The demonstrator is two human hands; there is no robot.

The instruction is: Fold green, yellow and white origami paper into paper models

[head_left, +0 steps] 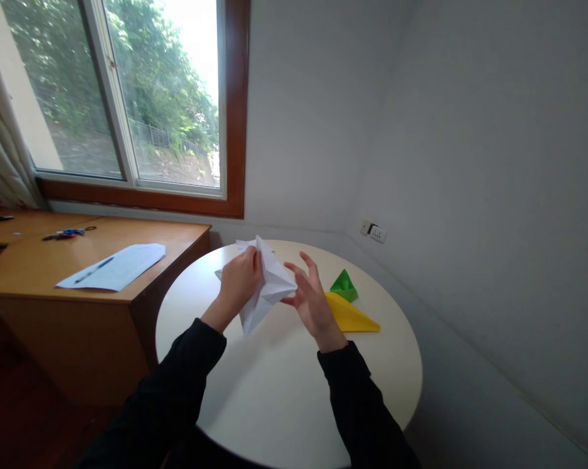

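Observation:
A sheet of white paper (274, 277), folded and creased into several points, is held above the round table. Gripping it from the left is my left hand (241, 277), its fingers closed on the paper's middle. My right hand (313, 296) is at the paper's right tip with fingers spread and bent; whether a fingertip touches the tip is hard to tell. Beyond my right hand lie a folded yellow paper (350, 315), partly covered by that hand, and a small green paper boat (344, 285).
The round white table (284, 404) stands by a wall with a socket (378, 234). To the left, a wooden desk (186, 244) carries white sheets (128, 264), a pen (94, 269) and blue-handled scissors (72, 232). A window (161, 98) is above the desk.

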